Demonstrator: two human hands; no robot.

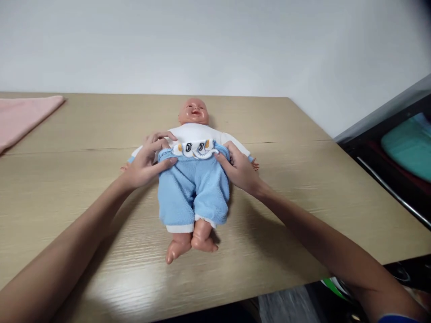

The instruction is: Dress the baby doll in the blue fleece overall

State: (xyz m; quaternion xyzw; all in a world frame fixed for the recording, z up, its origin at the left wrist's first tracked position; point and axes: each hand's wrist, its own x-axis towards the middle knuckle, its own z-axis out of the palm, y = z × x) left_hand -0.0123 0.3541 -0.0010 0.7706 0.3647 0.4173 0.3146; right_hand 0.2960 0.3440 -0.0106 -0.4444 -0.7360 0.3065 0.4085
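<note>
A baby doll point(194, 112) lies on its back on the wooden table, its head toward the wall and its bare feet toward me. It wears a white top point(197, 132) and fluffy blue pants point(193, 193) with white cuffs. Embroidered eyes and a white patch decorate the front of the waistband. My left hand point(150, 157) pinches the waistband at its left side, thumb in front and fingers spread above. On the opposite side, my right hand point(240, 168) grips the waistband between thumb and curled fingers. The doll's small hands stick out beyond my wrists.
A pink cloth point(27, 116) lies at the far left of the table point(101, 121). A pale wall point(202, 45) stands behind it. Off the right edge is a dark object with a teal surface point(409, 143). Beneath the front edge, a green-and-white item point(336, 287) shows below my right arm.
</note>
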